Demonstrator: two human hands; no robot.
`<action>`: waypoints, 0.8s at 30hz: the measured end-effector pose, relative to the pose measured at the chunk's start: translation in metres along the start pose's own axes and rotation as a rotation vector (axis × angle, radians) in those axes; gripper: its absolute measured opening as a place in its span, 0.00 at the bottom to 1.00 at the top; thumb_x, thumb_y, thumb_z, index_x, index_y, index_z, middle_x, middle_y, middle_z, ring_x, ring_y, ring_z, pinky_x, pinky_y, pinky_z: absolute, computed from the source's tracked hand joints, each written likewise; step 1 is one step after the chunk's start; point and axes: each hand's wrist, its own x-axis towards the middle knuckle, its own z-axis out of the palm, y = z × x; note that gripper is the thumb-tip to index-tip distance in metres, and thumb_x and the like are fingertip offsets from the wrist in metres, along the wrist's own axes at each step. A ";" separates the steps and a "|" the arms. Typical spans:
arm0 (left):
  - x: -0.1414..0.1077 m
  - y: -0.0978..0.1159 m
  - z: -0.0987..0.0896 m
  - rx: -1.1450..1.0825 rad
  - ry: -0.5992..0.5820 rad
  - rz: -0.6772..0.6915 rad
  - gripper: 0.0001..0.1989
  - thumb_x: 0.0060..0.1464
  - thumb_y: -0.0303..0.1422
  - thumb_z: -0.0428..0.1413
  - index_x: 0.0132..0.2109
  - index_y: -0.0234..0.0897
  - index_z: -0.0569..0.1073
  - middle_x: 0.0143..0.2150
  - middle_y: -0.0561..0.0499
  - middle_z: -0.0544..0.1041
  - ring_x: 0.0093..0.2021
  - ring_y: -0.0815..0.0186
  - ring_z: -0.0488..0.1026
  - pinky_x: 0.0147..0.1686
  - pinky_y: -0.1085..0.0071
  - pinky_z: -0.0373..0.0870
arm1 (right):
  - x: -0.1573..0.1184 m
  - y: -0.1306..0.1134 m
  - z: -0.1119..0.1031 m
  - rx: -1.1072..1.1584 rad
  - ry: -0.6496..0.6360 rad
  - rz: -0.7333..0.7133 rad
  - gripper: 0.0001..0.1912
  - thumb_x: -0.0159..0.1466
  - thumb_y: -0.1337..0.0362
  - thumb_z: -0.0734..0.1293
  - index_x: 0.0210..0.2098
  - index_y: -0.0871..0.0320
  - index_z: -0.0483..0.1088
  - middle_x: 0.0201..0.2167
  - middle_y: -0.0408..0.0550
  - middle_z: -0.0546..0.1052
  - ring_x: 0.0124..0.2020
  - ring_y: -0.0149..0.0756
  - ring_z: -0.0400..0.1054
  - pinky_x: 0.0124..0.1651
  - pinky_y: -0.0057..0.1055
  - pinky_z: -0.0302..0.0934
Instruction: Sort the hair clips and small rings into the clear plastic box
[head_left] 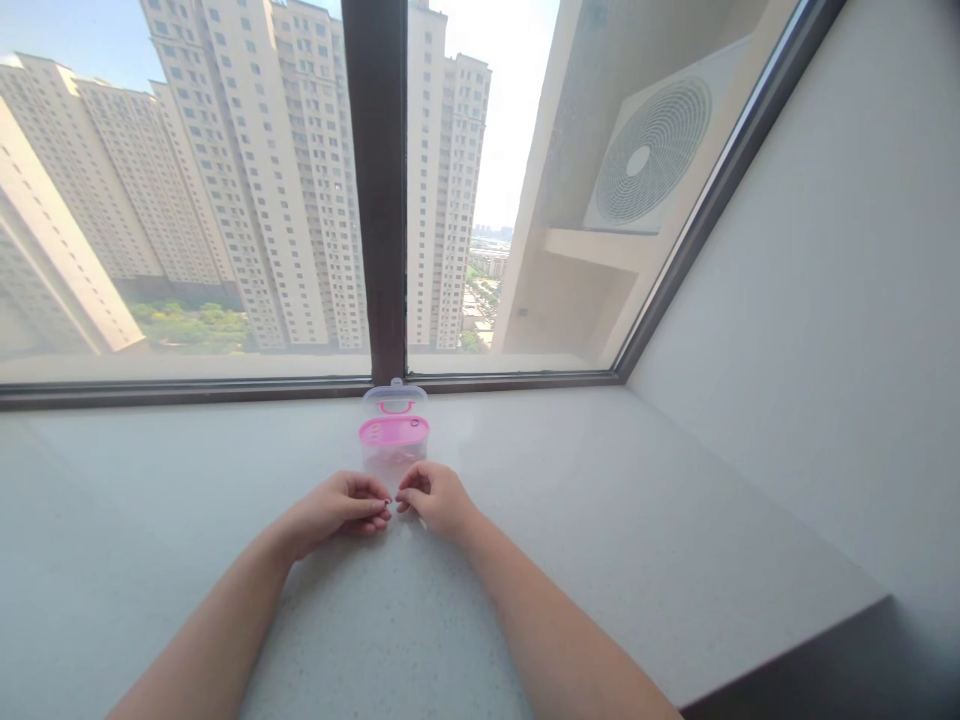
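Observation:
A small see-through plastic box stands on the pale sill behind my hands. Its clear lid, with a pink handle, is tipped up against the window frame. A pink tray sits across the top, carrying a small dark ring-like item. My left hand pinches something tiny between thumb and forefinger, too small to name. Just right of it, fingertips almost meeting, my right hand is also closed in a pinch. What its fingers hold, if anything, does not show clearly. Both hands are just in front of the box.
The speckled pale sill spreads around both arms and drops off at an edge on the lower right. A dark window frame rises behind the box. On the right stands a white wall. Tall buildings and an air-conditioner unit are outside.

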 end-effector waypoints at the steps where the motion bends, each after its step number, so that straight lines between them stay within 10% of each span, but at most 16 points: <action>1: 0.000 0.001 0.002 0.002 0.008 0.008 0.13 0.42 0.34 0.66 0.35 0.33 0.75 0.30 0.49 0.80 0.29 0.69 0.75 0.33 0.73 0.72 | 0.000 0.001 0.000 0.014 -0.006 0.004 0.03 0.53 0.71 0.66 0.29 0.59 0.67 0.21 0.41 0.73 0.24 0.33 0.73 0.27 0.26 0.65; 24: 0.002 0.001 0.006 0.132 0.095 0.098 0.18 0.44 0.44 0.63 0.32 0.33 0.71 0.27 0.51 0.76 0.22 0.73 0.68 0.20 0.78 0.58 | 0.007 0.006 -0.008 0.171 -0.074 0.211 0.16 0.50 0.57 0.72 0.30 0.63 0.69 0.25 0.50 0.77 0.23 0.36 0.74 0.22 0.27 0.65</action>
